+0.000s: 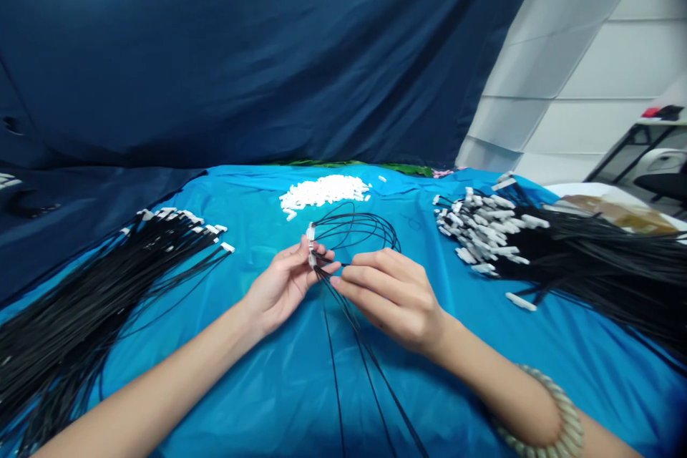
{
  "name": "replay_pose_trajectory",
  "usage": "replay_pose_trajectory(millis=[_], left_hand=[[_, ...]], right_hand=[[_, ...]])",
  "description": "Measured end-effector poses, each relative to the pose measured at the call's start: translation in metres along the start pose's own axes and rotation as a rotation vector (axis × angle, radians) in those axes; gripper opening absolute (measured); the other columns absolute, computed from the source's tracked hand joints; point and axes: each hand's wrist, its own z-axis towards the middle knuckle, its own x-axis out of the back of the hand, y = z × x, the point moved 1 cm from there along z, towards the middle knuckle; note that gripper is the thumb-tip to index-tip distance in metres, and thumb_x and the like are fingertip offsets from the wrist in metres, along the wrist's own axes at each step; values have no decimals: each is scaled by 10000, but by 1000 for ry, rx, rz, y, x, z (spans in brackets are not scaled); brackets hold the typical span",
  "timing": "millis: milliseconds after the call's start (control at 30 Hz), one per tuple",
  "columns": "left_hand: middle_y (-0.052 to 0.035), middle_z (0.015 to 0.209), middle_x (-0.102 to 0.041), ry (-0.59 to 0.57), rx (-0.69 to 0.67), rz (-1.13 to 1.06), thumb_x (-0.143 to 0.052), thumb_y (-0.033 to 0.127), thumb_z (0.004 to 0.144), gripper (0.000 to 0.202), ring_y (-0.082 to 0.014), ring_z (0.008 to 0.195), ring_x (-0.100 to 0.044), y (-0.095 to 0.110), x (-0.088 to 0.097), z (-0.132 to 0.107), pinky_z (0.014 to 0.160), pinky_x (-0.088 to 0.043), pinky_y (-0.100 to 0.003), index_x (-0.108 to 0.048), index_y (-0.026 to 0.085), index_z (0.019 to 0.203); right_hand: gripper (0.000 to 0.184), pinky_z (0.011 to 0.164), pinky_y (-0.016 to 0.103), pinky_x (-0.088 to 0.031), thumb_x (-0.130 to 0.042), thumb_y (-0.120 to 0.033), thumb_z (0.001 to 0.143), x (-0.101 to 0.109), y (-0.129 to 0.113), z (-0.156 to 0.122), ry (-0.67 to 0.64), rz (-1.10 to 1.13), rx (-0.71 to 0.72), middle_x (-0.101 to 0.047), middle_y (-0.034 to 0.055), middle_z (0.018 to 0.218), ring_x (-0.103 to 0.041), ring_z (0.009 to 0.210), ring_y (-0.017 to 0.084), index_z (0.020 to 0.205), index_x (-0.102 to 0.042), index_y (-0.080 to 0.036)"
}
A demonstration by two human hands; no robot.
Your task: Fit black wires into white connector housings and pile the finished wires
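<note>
The white connectors stand upright near the middle of my view, in the grip of the person's left hand, between thumb and fingers; I can't make out their number. Taking them as the dial's centre, thin black wires trail toward five o'clock, while others arc out in loops toward two. At four o'clock the right hand has its fingers curled closely, pinching a black wire close to the connectors. A heap of loose white pieces lies at twelve on the blue-draped tabletop. A white-tipped black wire bundle fans out toward eight; another thick bundle lies at three, its pale ends facing inward. A coiled band circles the right forearm. Beyond twelve hangs a dark blue curtain.
</note>
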Motion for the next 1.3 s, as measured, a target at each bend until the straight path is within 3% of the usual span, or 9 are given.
replay_pose_trajectory(millis=[300,633,800,933,1067,1200,1300], left_hand=[[-65,663,-609,-13,32,0,-404,108,803,244,-123,658,-593,0,-2,1,624,-507,-213,-608,88,670],[-54,666,-614,-59,27,-7,-414,96,797,231,-115,630,-591,-1,-2,0,658,-515,-241,-614,89,680],[-68,670,-618,-45,20,26,-427,137,799,234,-123,639,-592,-2,0,1,667,-512,-245,-616,83,671],[-69,671,-613,-10,7,68,-465,161,783,197,-139,666,-592,-3,0,1,719,-504,-289,-609,82,672],[-65,675,-608,-19,10,92,-502,155,759,152,-144,680,-590,-4,0,0,751,-493,-321,-602,85,669],[-69,688,-606,-44,13,124,-531,162,739,130,-150,696,-590,-4,0,-1,768,-483,-332,-600,83,662],[-79,701,-611,-34,13,156,-542,192,734,142,-159,711,-592,-5,2,0,770,-478,-333,-603,78,675]], right_hand=[[167,672,283,-463,-548,-64,726,-7,4,-4,0,157,-240,-615,41,793,-520,772,138,873,-587,-135],[92,620,276,-453,-540,-93,734,-5,2,3,76,267,-504,-596,41,722,-529,689,127,777,-600,-149],[82,671,287,-467,-548,-145,742,-2,3,7,62,508,-691,-614,42,769,-557,732,135,774,-622,-163],[70,716,325,-488,-554,-208,747,2,11,8,251,871,-996,-615,38,782,-578,772,154,770,-606,-167],[102,627,287,-501,-552,-236,748,12,30,8,533,1067,-1174,-538,-7,667,-554,653,109,812,-596,-172],[134,418,178,-383,-554,-241,744,28,48,6,669,952,-1214,-475,-20,651,-458,539,60,859,-608,-198],[128,382,191,-304,-544,-245,755,37,48,7,700,690,-1082,-484,-20,665,-382,473,45,853,-625,-232]])
